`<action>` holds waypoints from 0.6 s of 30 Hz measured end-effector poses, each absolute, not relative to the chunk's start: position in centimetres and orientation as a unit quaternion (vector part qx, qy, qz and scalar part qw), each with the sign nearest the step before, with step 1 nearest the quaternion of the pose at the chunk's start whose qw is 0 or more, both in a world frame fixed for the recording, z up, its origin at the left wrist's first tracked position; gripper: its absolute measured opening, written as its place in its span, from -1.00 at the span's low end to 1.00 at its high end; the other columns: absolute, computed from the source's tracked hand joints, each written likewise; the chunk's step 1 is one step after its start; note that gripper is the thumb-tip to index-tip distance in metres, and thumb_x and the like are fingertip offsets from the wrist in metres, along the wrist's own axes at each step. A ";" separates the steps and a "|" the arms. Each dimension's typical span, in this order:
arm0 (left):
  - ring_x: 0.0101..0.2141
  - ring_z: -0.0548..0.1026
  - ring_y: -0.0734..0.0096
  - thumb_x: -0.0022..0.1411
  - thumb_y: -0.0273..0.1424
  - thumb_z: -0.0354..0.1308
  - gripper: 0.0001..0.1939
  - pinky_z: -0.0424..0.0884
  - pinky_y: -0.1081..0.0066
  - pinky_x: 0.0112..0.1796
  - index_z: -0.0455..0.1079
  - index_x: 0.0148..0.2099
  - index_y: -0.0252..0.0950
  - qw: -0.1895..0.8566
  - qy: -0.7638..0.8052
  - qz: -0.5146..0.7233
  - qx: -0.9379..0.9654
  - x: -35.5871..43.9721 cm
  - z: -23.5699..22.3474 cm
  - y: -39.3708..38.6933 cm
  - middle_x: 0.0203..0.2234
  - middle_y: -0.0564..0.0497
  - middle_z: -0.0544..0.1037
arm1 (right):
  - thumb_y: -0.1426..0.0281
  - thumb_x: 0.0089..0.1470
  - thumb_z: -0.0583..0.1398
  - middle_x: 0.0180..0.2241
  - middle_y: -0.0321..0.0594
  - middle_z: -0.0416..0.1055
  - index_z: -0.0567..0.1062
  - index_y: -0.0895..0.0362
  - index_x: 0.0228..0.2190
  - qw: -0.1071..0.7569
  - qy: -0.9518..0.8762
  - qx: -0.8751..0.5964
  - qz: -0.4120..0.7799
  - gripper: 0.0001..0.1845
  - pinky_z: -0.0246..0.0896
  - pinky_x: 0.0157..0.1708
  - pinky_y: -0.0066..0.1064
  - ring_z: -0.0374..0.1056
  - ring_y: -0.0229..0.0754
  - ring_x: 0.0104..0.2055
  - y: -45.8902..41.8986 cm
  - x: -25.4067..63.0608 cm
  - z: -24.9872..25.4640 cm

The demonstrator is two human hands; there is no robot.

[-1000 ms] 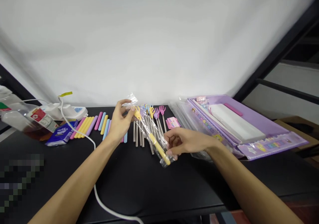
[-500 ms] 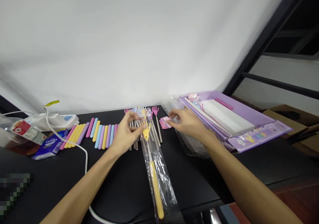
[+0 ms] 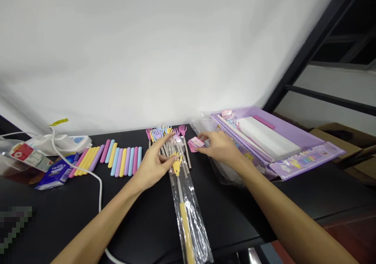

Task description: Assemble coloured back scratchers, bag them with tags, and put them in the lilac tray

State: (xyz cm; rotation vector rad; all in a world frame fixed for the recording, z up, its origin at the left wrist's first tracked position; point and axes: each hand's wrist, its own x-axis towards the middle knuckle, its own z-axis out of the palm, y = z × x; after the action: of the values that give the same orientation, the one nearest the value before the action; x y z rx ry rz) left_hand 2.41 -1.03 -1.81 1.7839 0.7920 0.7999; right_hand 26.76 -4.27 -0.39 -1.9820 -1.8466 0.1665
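Note:
A yellow back scratcher [image 3: 178, 168] with a hand-shaped head and metal rod lies inside a long clear plastic sleeve [image 3: 197, 221]. My left hand [image 3: 154, 164] is at the sleeve's upper end, thumb against the yellow head and index finger stretched forward; its other fingers are partly hidden. At the right, my right hand [image 3: 219, 146] pinches a small pink card [image 3: 196, 142] at the little pile. Beyond my left hand lie several metal rods [image 3: 188, 156] with coloured hand-shaped heads [image 3: 158, 132], partly covered by it.
Coloured handles [image 3: 122, 162] lie in rows at the left, near a blue packet [image 3: 58, 172], a white power strip [image 3: 69, 142] and a white cable [image 3: 100, 193]. A purple box [image 3: 308, 132] stands open at the right beside clear plastic wrapping [image 3: 226, 174]. A white wall rises behind.
My right hand has closed on a pink card and lifted its edge. My left index finger has stretched forward, away from the thumb. The sleeved back scratcher has shifted slightly right and toward me.

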 end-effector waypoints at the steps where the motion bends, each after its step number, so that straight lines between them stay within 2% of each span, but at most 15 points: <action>1: -0.58 0.41 0.70 0.26 -0.30 0.25 -0.31 0.24 0.56 -0.65 0.11 0.36 0.05 0.496 0.324 0.326 0.737 2.4 -1.8 -1.1 0.22 -0.12 0.32 | 0.26 -0.01 0.30 -0.22 -0.17 0.61 0.60 0.05 -0.18 0.222 -0.663 -0.712 0.062 -0.69 0.14 -0.41 -0.29 0.43 -0.10 -0.38 -4.2 26.8 -0.4; 4: -0.61 0.41 0.73 0.25 -0.32 0.26 -0.42 0.27 0.56 -0.63 0.12 0.24 0.02 0.508 0.319 0.336 0.726 2.5 -1.9 -1.1 0.21 -0.09 0.30 | 0.27 -0.06 0.33 -0.28 -0.15 0.60 0.60 0.08 -0.20 0.271 -0.658 -0.699 0.072 -0.67 0.24 -0.34 -0.27 0.47 -0.04 -0.30 -4.0 27.2 -0.6; 7: -0.62 0.37 0.76 0.26 -0.30 0.24 -0.68 0.27 0.58 -0.63 0.22 0.00 -0.15 0.510 0.316 0.342 0.723 2.6 -1.9 -1.2 0.08 -0.03 0.39 | 0.39 -0.11 0.33 -0.32 -0.13 0.59 0.57 0.15 -0.17 0.357 -0.631 -0.666 0.175 -0.63 0.36 -0.29 -0.27 0.51 -0.05 -0.30 -3.6 27.5 -1.0; 10: -0.60 0.36 0.73 0.28 -0.29 0.22 -0.75 0.21 0.61 -0.67 0.33 -0.03 -0.21 0.486 0.322 0.332 0.741 2.6 -1.6 -1.3 0.06 -0.07 0.43 | 0.46 -0.10 0.30 -0.41 -0.15 0.56 0.56 0.18 -0.24 0.426 -0.595 -0.639 0.238 -0.71 0.42 -0.29 -0.27 0.53 -0.06 -0.35 -3.4 27.3 -1.0; 13: -0.55 0.43 0.67 0.29 -0.30 0.20 -0.62 0.29 0.59 -0.65 0.34 0.14 -0.13 0.474 0.315 0.335 0.751 2.6 -1.5 -1.3 0.19 -0.13 0.35 | 0.43 -0.04 0.30 -0.37 -0.15 0.57 0.57 0.16 -0.35 0.507 -0.581 -0.606 0.196 -0.87 0.42 -0.26 -0.28 0.52 -0.10 -0.33 -3.8 26.8 -0.3; 16: -0.53 0.47 0.67 0.30 -0.34 0.19 -0.38 0.40 0.54 -0.58 0.16 0.35 0.03 0.481 0.304 0.327 0.755 2.5 -1.8 -1.3 0.34 -0.18 0.17 | 0.35 0.05 0.33 -0.30 -0.19 0.56 0.56 0.12 -0.20 0.569 -0.607 -0.520 0.195 -0.76 0.41 -0.22 -0.29 0.50 -0.14 -0.29 -4.6 26.2 0.8; 18: -0.53 0.47 0.68 0.29 -0.37 0.20 -0.25 0.42 0.53 -0.55 0.01 0.43 0.11 0.489 0.298 0.324 0.753 2.5 -1.9 -1.4 0.38 -0.20 0.07 | 0.32 0.09 0.34 -0.26 -0.21 0.57 0.55 0.07 -0.12 0.536 -0.673 -0.460 0.222 -0.71 0.39 -0.17 -0.27 0.49 -0.15 -0.24 -5.1 25.7 1.3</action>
State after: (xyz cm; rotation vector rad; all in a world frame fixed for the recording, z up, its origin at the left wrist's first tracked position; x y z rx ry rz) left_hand 2.50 -1.37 -1.90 1.8292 0.7249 0.7885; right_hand 25.68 -5.14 1.30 -1.0946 -1.6019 0.5299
